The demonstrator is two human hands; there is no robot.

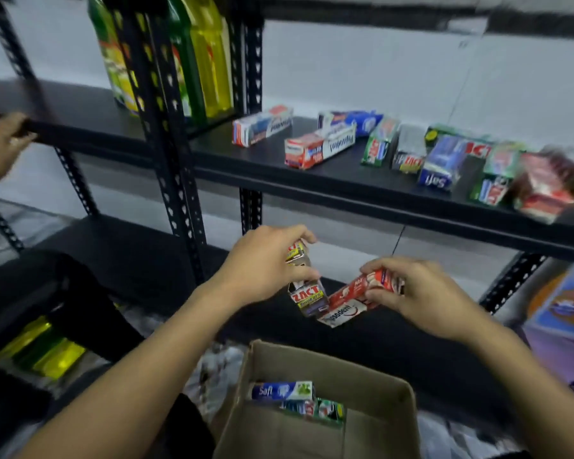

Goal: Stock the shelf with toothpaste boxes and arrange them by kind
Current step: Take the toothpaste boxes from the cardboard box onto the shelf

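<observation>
Above the cardboard carton (378, 425), the left hand (262, 263) gripped a Zact box (307, 298) and the right hand (418, 293) a Pepsodent box (348, 299), likely sorting kinds for the shelf (262, 167).

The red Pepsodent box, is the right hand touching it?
Touching. The head view shows the right hand pinching the red Pepsodent box at its upper end, between thumb and fingers.

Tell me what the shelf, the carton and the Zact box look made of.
Shelf: likely black-painted metal, matte; punched uprights. Carton: brown cardboard, dull; creased flaps. Zact box, in the left hand: probably printed paperboard, slightly glossy; folded edges.
</observation>
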